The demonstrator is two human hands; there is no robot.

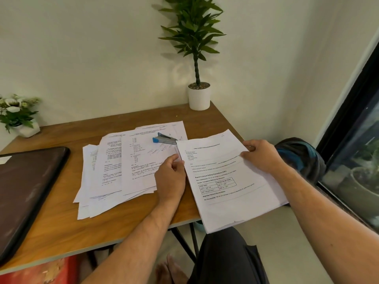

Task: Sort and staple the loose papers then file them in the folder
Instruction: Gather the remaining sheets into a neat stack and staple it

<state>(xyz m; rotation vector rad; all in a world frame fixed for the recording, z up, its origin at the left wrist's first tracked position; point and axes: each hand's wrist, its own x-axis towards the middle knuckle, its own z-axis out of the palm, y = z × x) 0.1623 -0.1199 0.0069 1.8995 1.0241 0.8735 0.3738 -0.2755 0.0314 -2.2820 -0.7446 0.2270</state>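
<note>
While both hands (169,174) (260,155) grip one sheaf (229,181), one stapler (164,138) lies nearby.

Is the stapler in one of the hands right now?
No, the stapler lies on the spread papers, while both hands hold a separate sheaf.
</note>
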